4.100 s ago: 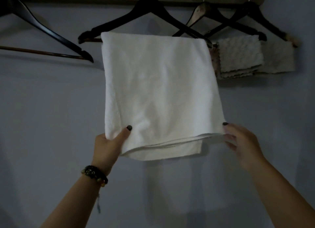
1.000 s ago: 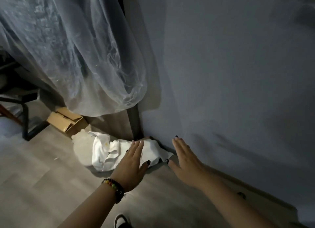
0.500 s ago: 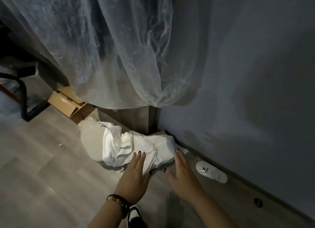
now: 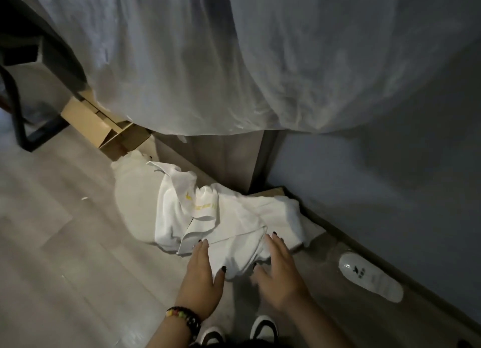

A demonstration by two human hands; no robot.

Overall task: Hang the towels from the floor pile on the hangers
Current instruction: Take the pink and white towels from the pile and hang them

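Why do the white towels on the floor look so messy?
They are crumpled, not folded: the white cloth towel pile lies in bunched, overlapping layers with corners sticking out on the pale wooden floor.

The towels [image 4: 234, 217] are of soft white cloth, matt and creased, with yellow stitching on one. The floor [image 4: 65, 243] is laid in pale wood-look planks with a dull sheen. A thin, crinkled translucent plastic sheet [image 4: 208, 61] is seen above. The box [image 4: 104, 126] is of matt brown cardboard.
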